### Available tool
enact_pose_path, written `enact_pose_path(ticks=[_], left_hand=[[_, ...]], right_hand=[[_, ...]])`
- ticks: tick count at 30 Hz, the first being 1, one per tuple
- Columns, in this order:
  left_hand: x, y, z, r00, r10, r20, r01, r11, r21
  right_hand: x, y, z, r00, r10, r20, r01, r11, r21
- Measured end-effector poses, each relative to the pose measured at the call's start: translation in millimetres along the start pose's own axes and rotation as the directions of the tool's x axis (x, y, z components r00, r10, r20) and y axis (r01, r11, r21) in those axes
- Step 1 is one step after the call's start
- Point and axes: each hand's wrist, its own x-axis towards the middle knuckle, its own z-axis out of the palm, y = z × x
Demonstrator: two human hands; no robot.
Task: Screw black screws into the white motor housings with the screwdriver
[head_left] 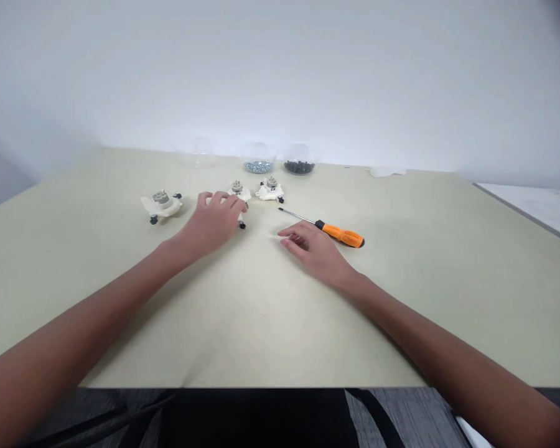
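Note:
My left hand (214, 223) curls its fingers down over a white plastic motor mount, mostly hidden beneath the palm; a black foot (242, 225) shows by the fingertips. Just behind those fingers is a white motor mount (238, 188) with a round grey motor on top, partly covered. Another motor mount (271, 189) sits to its right, and one more motor mount (161, 204) stands left of my left hand. My right hand (315, 250) hovers or rests near the table, thumb and fingers apart with nothing between them. Right behind it lies an orange-handled screwdriver (340, 234), tip pointing left.
Along the wall stand a clear bowl of silvery screws (259, 166), a clear bowl of black parts (299, 167) and a faint clear bowl (200, 154). A flat whitish item (387, 172) lies at the back right. The pale table's (270, 348) front edge runs close to me.

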Motion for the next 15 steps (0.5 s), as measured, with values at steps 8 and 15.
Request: enact_pose_path(ticks=[8, 15], left_hand=[[2, -46, 15.4, 0.999, -0.049, -0.011, 0.048, 0.997, -0.065], [-2, -63, -11.1, 0.844, -0.525, -0.109, 0.517, 0.851, -0.091]], right_hand=[[-1, -4, -2, 1.0, 0.016, 0.012, -0.016, 1.0, 0.009], [-1, -4, -2, 1.0, 0.011, 0.015, -0.011, 1.0, 0.027]])
